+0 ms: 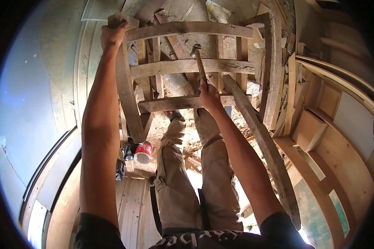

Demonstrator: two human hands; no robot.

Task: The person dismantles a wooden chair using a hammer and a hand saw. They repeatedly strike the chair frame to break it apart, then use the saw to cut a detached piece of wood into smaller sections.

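Observation:
A rough wooden frame (193,66) of weathered beams and several crosspieces stands before me. At its far left corner my left hand (113,37) is wrapped round the end of the left upright beam (128,91). Closed on a wooden handle, my right hand (210,96) holds a hammer (201,66) over the middle of the frame. The hammer's dark metal head points away from me, near the gap between the far and middle crosspieces. A long loose-looking beam (262,145) slants from the frame toward the lower right, beside my right forearm.
A red can (143,152) sits low on the left, near dark bags. Scrap wood and rubble cover the ground beneath the frame. Wooden shelving-like pieces (332,137) lean on the right. A pale blue panel (33,95) lines the left side.

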